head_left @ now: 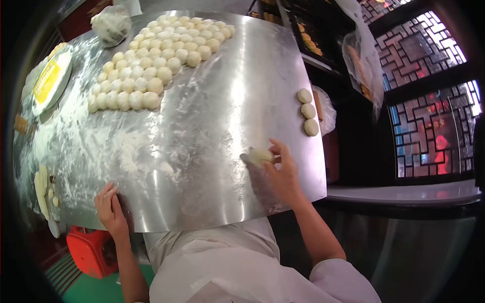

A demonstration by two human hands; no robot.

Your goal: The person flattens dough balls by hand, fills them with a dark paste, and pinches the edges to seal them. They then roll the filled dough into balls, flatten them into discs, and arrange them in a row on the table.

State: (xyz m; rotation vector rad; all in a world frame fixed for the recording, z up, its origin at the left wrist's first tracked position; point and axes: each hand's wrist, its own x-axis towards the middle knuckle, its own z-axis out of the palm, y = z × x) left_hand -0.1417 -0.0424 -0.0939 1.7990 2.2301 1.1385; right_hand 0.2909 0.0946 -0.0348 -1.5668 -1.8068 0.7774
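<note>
My right hand [284, 171] holds a pale round dough ball [260, 156] between fingers and thumb, just over the steel table [212, 131]. My left hand [109, 207] rests at the table's near edge, fingers loosely stretched and holding nothing. Three flattened dough balls [307, 111] stand in a row along the right edge, beyond my right hand. Many more dough balls [151, 63] lie packed in rows at the far left, dusted with flour.
Flour [65, 121] covers the table's left side. A plate with yellow contents [49, 83] and a clear plastic bag [111, 25] stand there. Near the left corner lies a long dough strip [41, 192]. A red stool [88, 251] is below; trays of baked goods [309, 38] stand beyond the right edge.
</note>
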